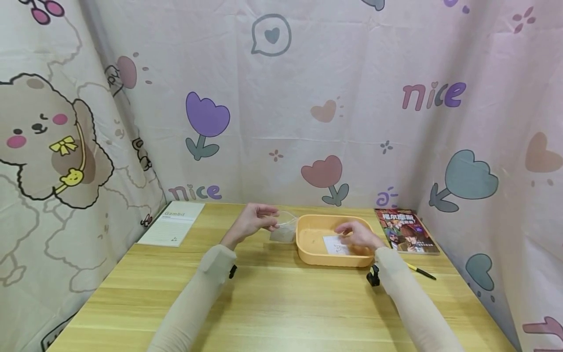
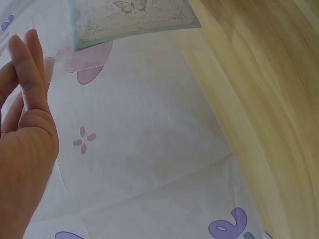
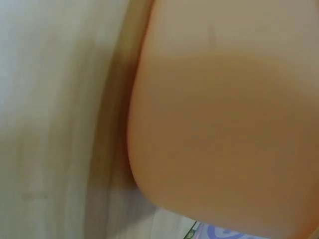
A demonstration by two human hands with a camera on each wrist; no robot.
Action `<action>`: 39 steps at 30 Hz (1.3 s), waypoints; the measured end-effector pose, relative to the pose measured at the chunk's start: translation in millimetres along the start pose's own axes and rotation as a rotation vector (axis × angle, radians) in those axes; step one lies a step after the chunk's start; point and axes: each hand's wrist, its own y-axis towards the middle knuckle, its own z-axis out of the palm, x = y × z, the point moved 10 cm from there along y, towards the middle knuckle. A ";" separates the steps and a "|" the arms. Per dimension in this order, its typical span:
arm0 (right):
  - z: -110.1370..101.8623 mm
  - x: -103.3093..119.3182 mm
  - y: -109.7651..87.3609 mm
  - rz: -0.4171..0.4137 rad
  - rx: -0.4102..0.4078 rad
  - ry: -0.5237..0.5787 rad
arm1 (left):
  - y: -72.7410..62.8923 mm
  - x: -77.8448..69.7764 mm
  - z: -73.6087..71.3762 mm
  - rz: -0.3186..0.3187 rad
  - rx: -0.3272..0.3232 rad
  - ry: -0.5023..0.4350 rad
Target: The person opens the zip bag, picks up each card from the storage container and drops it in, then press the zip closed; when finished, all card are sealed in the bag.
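Note:
My left hand [image 1: 255,222] is raised left of a yellow-orange plastic basket [image 1: 334,260] and pinches the edge of a clear plastic bag [image 1: 288,218]. Inside the bag, a greyish card with a butterfly print and greenish border [image 2: 137,22] shows in the left wrist view. My right hand [image 1: 358,234] reaches into the basket over its right side. The fingertips overlap a white card with small print [image 1: 336,245]; I cannot tell whether they grip it. In the right wrist view the basket's outer wall [image 3: 224,139] fills the frame and hides the hand.
A white "Gambit" notepad [image 1: 173,225] lies at the table's back left. Beyond the basket on the right is a colourful comic-style book [image 1: 406,232]. A yellow and black pen [image 1: 422,271] lies in front of it. Printed cloth [image 1: 272,98] hangs behind the wooden table [image 1: 281,313].

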 end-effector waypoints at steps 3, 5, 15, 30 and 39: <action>0.1 -3.6 1.2 0.014 0.021 -0.048 | -1.2 -1.4 0.4 0.008 0.001 0.005; 1.9 -4.5 1.7 0.010 0.038 -0.090 | -2.4 -2.3 0.5 0.008 0.002 0.002; 9.7 -12.9 3.2 0.027 0.071 -0.072 | -1.8 -6.2 0.5 0.013 -0.010 0.018; -4.6 -8.4 6.9 0.022 -0.035 0.091 | 0.3 -4.0 -0.3 0.003 -0.013 0.022; -7.2 -3.2 5.4 0.073 -0.039 0.245 | 0.1 -11.0 -3.4 -0.012 -0.039 0.022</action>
